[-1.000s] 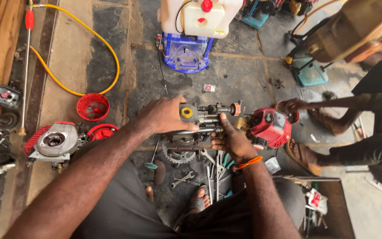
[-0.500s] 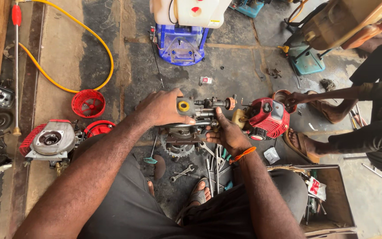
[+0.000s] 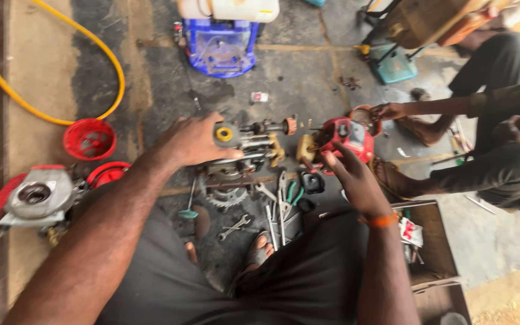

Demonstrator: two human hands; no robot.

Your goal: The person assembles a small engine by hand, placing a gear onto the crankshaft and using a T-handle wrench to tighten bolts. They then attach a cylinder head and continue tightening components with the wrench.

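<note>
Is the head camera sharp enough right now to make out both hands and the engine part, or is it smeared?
Head view: motion-smeared throughout; left hand on the metal engine assembly and right hand are soft-edged, small tools indistinct; daylight is even, without glare.

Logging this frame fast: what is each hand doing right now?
Left hand: closed on the engine assembly at its yellow-centred end.
Right hand: open, fingers spread beside the red engine, holding nothing.

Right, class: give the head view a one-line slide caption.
Left hand grips a metal engine assembly; right hand reaches a red small engine, tools below.
</note>
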